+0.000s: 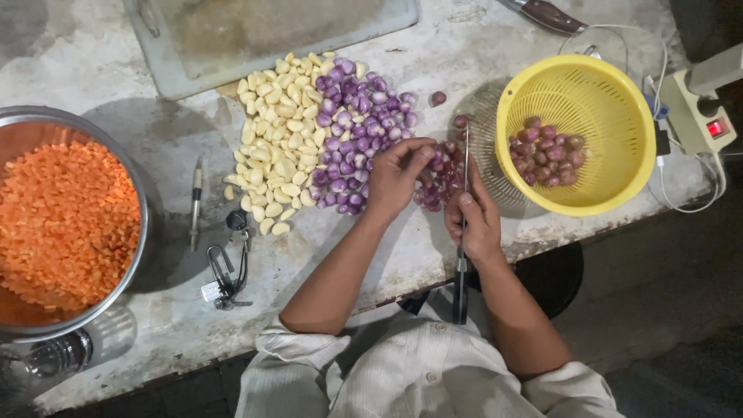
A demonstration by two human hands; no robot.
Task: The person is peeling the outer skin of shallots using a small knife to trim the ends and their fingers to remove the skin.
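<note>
My left hand (396, 176) pinches a small purple shallot (430, 159) over a little heap of unpeeled shallots (443, 182) on the worn counter. My right hand (474, 220) grips a thin knife (464, 166), blade pointing away from me beside that shallot. Left of my hands lie a pile of peeled purple shallots (357, 124) and a pile of peeled pale garlic cloves (282, 131). A yellow plastic colander (576, 131) to the right holds several darker unpeeled shallots (546, 151).
A steel bowl (139, 201) of chopped orange carrot sits at the left edge. A peeler (196, 201) and keys (226, 271) lie beside it. A cutting board (271, 35) lies at the back, another knife handle (551, 15) at top right, a power strip (700, 108) at far right.
</note>
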